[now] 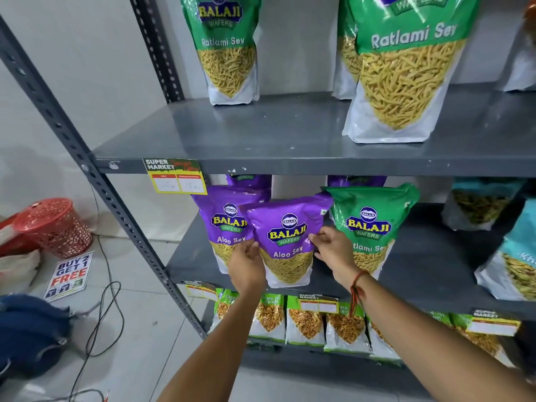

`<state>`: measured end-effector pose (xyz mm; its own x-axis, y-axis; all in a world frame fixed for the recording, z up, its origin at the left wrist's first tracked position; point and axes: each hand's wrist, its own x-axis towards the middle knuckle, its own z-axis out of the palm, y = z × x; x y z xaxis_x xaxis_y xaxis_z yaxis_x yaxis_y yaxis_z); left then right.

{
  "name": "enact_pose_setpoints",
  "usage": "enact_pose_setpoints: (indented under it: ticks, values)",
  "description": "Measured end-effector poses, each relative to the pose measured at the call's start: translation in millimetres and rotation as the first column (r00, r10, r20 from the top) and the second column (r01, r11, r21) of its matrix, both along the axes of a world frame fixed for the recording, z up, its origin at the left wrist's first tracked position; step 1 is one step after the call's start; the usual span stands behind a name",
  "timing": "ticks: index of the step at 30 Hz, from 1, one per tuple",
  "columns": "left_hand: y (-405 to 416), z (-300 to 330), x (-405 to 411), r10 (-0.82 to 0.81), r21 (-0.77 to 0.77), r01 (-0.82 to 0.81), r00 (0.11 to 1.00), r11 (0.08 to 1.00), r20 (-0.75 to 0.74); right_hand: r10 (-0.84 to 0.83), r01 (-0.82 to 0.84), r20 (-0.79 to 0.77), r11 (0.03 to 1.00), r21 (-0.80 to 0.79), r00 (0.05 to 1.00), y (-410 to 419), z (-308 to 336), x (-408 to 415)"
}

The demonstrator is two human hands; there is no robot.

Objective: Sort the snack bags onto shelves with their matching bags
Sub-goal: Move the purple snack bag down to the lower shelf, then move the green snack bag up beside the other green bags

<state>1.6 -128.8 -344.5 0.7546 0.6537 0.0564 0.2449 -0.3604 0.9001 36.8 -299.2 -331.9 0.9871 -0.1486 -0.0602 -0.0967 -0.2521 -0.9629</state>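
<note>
The grey metal top shelf (pixel 290 140) carries upright green Ratlami Sev bags (pixel 403 82). The middle shelf (pixel 420 262) bears purple Aloo Sev bags (pixel 223 224), one green Ratlami Sev bag (pixel 374 227) and teal bags (pixel 516 256). The bottom shelf (pixel 304 358) holds a row of Chana bags (pixel 304 323).

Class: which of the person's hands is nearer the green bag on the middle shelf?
Right. The right hand overlaps the green bag; the left hand is across the purple bag.

Bright, even overhead light; white glare streaks the glossy green Ratlami Sev bags (pixel 406 53) on top. Wide-angle distortion bends the grey metal shelf upright (pixel 72 140); edges soften.
</note>
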Motion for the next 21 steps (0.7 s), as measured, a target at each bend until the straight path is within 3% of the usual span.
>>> enact_pose_setpoints:
  ticks: [2,6,9,12,15,18,21]
  values:
    - [-6,6,-12,0.039,-0.105,-0.036,0.999,0.994,0.030,0.003,-0.003,0.004,0.998,0.058,1.000,-3,4,-9]
    - [-40,21,-39,0.084,-0.190,-0.037,0.966,0.981,0.245,-0.043,0.037,0.039,0.987,0.156,0.998,-21,10,-36]
    - [-82,25,-44,-0.159,-0.093,0.188,0.953,0.978,0.258,-0.185,0.172,0.110,0.978,0.120,0.977,-48,5,-55]
    - [-116,25,-36,-0.404,0.063,0.399,0.903,0.915,0.145,-0.331,0.328,0.089,0.944,0.045,0.940,-87,-10,-59]
    - [-138,8,-14,-0.484,0.064,0.481,0.874,0.874,0.046,-0.398,0.396,0.008,0.916,0.065,0.917,-125,-29,-46]
    - [-155,-6,2,-0.460,0.035,0.460,0.888,0.887,-0.023,-0.412,0.413,-0.020,0.909,0.052,0.911,-142,-35,-27]
    - [-163,-7,12,-0.322,-0.057,0.328,0.943,0.943,0.088,-0.351,0.351,-0.019,0.932,0.090,0.936,-148,-40,-6]
